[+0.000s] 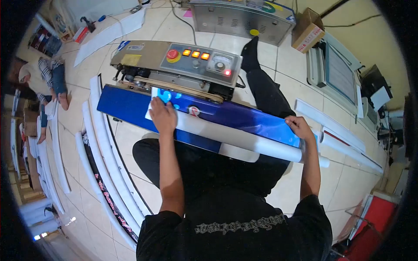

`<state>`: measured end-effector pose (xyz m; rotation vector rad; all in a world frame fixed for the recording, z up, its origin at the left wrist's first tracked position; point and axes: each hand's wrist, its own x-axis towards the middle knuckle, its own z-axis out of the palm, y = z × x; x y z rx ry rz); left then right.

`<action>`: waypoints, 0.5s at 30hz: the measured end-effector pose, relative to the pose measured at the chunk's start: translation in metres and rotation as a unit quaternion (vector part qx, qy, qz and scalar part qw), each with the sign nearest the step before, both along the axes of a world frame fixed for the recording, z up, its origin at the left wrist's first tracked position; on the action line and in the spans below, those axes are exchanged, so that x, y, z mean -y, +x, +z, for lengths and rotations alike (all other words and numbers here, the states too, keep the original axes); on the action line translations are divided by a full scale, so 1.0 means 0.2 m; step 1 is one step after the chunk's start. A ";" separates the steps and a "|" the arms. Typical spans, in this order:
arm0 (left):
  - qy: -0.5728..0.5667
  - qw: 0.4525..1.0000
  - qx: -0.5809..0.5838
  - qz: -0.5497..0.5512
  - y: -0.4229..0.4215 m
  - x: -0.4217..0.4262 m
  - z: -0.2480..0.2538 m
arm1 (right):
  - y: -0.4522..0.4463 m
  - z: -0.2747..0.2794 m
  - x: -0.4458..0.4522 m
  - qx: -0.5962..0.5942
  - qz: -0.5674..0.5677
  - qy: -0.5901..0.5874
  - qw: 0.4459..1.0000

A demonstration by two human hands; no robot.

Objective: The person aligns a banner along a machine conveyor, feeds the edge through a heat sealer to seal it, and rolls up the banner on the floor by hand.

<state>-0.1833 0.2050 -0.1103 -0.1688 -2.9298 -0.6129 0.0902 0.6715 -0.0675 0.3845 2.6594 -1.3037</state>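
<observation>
A partly rolled banner [257, 124], blue printed face up, lies across the blue conveyor belt [124, 104] of a band sealer [174, 65]. Its white rolled part [235, 135] runs along the near side. My left hand [163, 116] rests over the roll's left end, fingers stretched onto the print close to the sealer's front. Over at the right end, my right hand [299, 128] pinches the banner's far edge between thumb and bent fingers. The sealer's panel has a red stop button [173, 55] and several lit orange switches [196, 54].
Long rolled banners [102, 161] lie on the tiled floor at my left, with more rolls [348, 148] at my right. A steel machine [239, 24] stands beyond the sealer, beside a cardboard box [308, 30]. Another person's legs [58, 80] show at the far left.
</observation>
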 end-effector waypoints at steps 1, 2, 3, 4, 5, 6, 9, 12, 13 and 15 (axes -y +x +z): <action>-0.011 1.000 0.005 0.011 0.00 0.01 0.01 | 0.02 0.00 0.00 -0.037 0.005 0.006 0.999; -0.029 1.000 -0.009 -0.001 -0.03 0.04 -0.03 | 0.05 0.01 0.00 -0.071 0.006 0.015 0.997; -0.034 0.999 -0.018 -0.007 -0.06 0.06 -0.07 | 0.08 0.06 0.01 -0.032 -0.012 0.034 0.999; -0.041 0.999 -0.025 -0.001 -0.06 0.06 -0.05 | 0.09 0.12 0.03 -0.035 -0.024 0.038 0.998; -0.056 0.997 -0.046 -0.010 -0.08 0.08 -0.08 | 0.12 0.12 0.02 -0.043 -0.023 0.048 0.998; -0.055 0.997 -0.055 -0.012 -0.08 0.08 -0.08 | 0.15 0.12 0.01 -0.052 -0.022 0.056 0.997; -0.065 0.997 -0.041 -0.006 -0.09 0.10 -0.07 | 0.19 0.14 -0.03 -0.030 -0.028 0.061 0.997; -0.074 0.997 -0.017 0.002 -0.10 0.11 -0.03 | 0.21 0.10 -0.07 -0.036 -0.026 0.034 0.998; -0.078 0.997 -0.020 -0.002 -0.12 0.12 -0.04 | 0.21 0.11 -0.07 -0.039 -0.021 0.042 0.998; -0.075 0.997 -0.019 -0.004 -0.13 0.15 -0.05 | 0.22 0.10 -0.08 -0.037 -0.028 0.032 0.998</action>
